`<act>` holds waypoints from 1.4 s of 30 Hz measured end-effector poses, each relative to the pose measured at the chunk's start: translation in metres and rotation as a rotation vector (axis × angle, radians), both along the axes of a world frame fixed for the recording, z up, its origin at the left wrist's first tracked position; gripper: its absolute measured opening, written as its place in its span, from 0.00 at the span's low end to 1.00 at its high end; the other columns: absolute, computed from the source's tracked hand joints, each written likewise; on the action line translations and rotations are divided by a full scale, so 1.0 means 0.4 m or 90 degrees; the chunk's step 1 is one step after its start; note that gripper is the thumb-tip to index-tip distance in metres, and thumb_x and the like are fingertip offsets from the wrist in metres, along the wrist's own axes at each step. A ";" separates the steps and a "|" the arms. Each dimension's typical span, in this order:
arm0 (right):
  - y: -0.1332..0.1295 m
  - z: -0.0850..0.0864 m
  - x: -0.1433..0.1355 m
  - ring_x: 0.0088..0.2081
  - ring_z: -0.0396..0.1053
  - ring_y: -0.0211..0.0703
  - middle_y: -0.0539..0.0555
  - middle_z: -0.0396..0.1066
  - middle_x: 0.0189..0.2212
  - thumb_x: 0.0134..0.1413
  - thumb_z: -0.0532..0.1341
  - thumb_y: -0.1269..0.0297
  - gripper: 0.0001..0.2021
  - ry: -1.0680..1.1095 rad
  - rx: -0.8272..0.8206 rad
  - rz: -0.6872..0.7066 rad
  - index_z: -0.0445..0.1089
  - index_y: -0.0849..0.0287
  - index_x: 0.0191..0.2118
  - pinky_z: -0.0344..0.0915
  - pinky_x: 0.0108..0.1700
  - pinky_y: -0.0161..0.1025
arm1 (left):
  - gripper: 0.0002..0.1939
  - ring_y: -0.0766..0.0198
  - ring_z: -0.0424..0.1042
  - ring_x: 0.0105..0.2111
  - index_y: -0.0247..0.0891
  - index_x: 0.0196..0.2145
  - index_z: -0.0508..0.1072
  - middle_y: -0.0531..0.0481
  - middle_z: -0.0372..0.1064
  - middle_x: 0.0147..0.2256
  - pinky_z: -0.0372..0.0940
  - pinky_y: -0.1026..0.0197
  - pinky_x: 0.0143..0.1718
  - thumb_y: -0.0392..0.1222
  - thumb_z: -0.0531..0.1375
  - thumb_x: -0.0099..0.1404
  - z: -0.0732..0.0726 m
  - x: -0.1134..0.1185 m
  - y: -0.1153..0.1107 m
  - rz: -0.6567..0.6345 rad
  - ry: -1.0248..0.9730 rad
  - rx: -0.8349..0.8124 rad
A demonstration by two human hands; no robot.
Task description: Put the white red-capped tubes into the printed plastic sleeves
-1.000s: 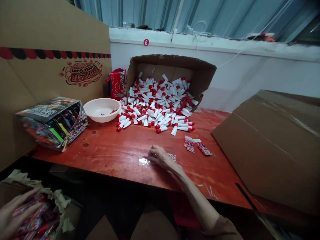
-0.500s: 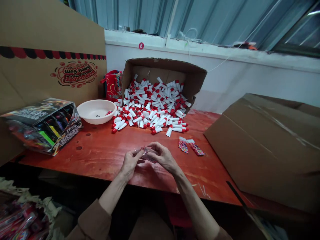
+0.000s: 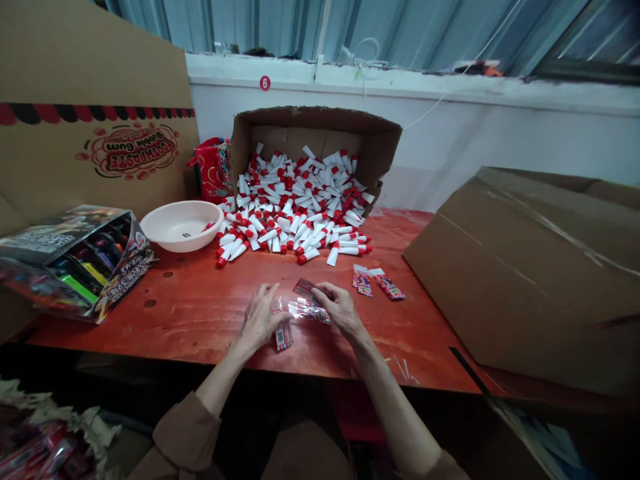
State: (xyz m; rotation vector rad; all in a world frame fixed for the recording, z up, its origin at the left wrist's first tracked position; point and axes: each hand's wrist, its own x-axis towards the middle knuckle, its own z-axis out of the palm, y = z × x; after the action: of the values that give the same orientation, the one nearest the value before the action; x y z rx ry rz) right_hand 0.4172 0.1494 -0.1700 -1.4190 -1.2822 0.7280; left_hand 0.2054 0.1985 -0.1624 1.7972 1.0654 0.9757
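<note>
Above the red table [image 3: 200, 320], my right hand [image 3: 341, 311] pinches a small dark, see-through wrapper [image 3: 303, 289] between thumb and fingers. Under and beside it lies a shiny patterned wrapper [image 3: 315, 311]. My left hand [image 3: 260, 319] has its fingers apart, with the thumb over another small wrapper [image 3: 283, 337] near the table's front edge; whether it grips this one is unclear. Two patterned wrappers [image 3: 387, 285] lie to the right of my hands. White tubes with red caps [image 3: 300, 193] spill from a cardboard box [image 3: 390, 150] lying on its side.
A white bowl [image 3: 183, 227] stands at the left behind a display box [image 3: 75, 267] of coloured packs. A large carton [image 3: 525, 280] fills the right side. At the lower left, a sack [image 3: 95, 427] holds red packets.
My hands have moved apart from their joined position. Wrappers that were bunched between them now show separately, one in my right hand and others on the table. The view has shifted slightly.
</note>
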 end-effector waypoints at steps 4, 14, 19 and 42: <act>-0.001 0.012 -0.022 0.29 0.64 0.38 0.51 0.71 0.28 0.56 0.62 0.47 0.18 0.013 0.005 0.042 0.74 0.60 0.35 0.60 0.30 0.34 | 0.25 0.46 0.66 0.53 0.41 0.49 0.77 0.39 0.70 0.50 0.57 0.49 0.57 0.51 0.69 0.55 0.023 0.024 -0.004 0.000 -0.027 0.039; 0.029 0.000 -0.058 0.26 0.61 0.36 0.48 0.67 0.25 0.51 0.65 0.45 0.19 0.094 0.000 0.009 0.70 0.59 0.32 0.59 0.28 0.33 | 0.21 0.64 0.72 0.28 0.33 0.34 0.79 0.46 0.75 0.30 0.64 0.64 0.31 0.54 0.71 0.51 -0.007 0.078 0.030 0.013 -0.425 -0.338; 0.050 0.007 -0.083 0.26 0.63 0.37 0.48 0.67 0.23 0.55 0.62 0.44 0.20 0.043 0.028 0.013 0.69 0.58 0.29 0.60 0.28 0.33 | 0.23 0.66 0.72 0.26 0.31 0.31 0.79 0.47 0.75 0.27 0.65 0.63 0.33 0.53 0.74 0.45 0.011 0.107 0.032 -0.025 -0.496 -0.446; 0.189 -0.026 0.238 0.32 0.71 0.47 0.55 0.74 0.31 0.55 0.60 0.49 0.20 -0.286 -0.076 -0.192 0.71 0.61 0.43 0.65 0.35 0.41 | 0.17 0.61 0.76 0.30 0.33 0.33 0.75 0.46 0.77 0.31 0.73 0.54 0.38 0.46 0.74 0.51 -0.004 0.049 0.126 0.045 -0.691 -0.608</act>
State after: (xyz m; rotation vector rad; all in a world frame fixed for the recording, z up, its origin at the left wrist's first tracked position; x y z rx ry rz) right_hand 0.5125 0.2251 -0.1803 -1.8964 -1.3309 0.2908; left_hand 0.2250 0.2489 -0.1639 0.3217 0.6551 1.0085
